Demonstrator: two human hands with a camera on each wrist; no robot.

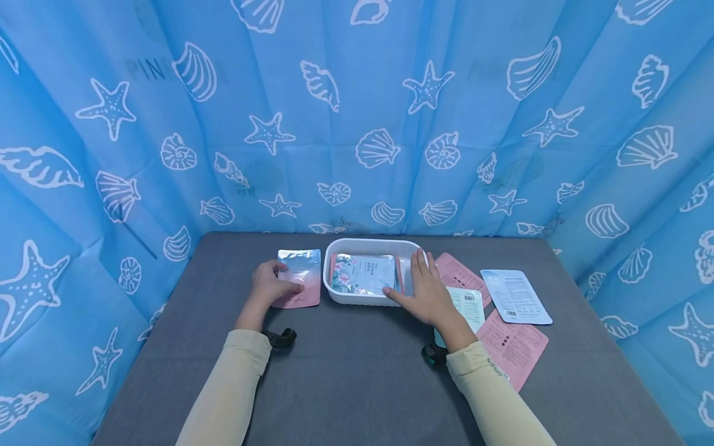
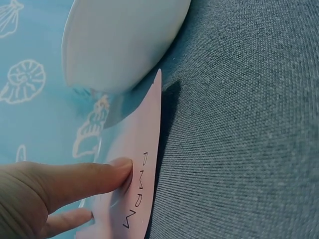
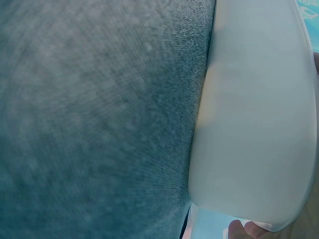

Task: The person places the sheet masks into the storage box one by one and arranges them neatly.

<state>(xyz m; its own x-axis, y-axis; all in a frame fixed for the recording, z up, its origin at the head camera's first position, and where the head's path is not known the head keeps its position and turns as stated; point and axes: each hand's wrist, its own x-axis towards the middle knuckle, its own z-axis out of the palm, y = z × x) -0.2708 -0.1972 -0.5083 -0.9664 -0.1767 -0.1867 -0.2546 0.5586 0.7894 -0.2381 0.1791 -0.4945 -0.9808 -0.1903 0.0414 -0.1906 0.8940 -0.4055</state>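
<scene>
My left hand [image 1: 269, 284] pinches a pink and blue face mask sachet [image 1: 299, 297] on the table, left of the white tray. In the left wrist view, the thumb [image 2: 112, 174] lies on the sachet's face, and a fingertip [image 2: 82, 217] is at its edge. The sachet's near edge stands slightly off the cloth. My right hand [image 1: 429, 294] rests at the right end of the white tray [image 1: 357, 300], fingers straight, thumb reaching over the front rim. Inside the tray lies a floral white sachet [image 1: 368, 275] on top of pink ones. The right wrist view shows mostly tray wall.
On the right, several sachets lie loosely overlapped: pink ones [image 1: 515, 347], a pale green one [image 1: 471, 306] partly behind my right forearm, and a pale blue one [image 1: 519, 297]. Grey cloth [image 1: 357, 378] covers the table. A blue shell-print curtain [image 1: 357, 124] hangs behind it.
</scene>
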